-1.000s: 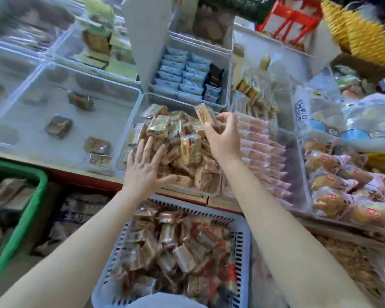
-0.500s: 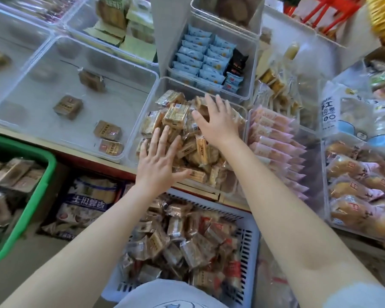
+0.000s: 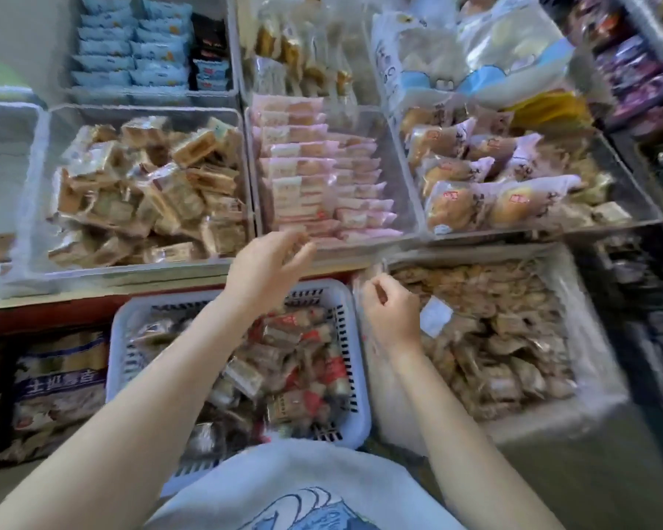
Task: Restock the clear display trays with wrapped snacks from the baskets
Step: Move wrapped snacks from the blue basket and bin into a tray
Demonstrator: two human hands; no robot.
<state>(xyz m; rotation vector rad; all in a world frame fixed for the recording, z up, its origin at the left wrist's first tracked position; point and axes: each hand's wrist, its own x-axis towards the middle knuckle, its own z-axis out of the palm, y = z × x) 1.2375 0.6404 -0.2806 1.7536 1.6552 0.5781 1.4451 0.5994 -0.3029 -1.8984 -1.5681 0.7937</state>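
Hovering: left hand [image 3: 263,267] above basket rim [image 3: 355,338]; right hand [image 3: 393,313] on bag edge [image 3: 372,273].

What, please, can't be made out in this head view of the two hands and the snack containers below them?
- Left hand: motion blur hides whether its fingertips hold anything.
- Right hand: fingers curled at the clear bag; the grip itself is unclear.
- White basket: partly covered by the left forearm and shirt.
- Wrapper print: blurred and too small to read.

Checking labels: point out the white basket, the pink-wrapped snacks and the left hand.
white basket [image 3: 112,361]: head view, left rim.
pink-wrapped snacks [image 3: 314,168]: head view, middle of stack.
left hand [image 3: 263,267]: head view, back of hand.
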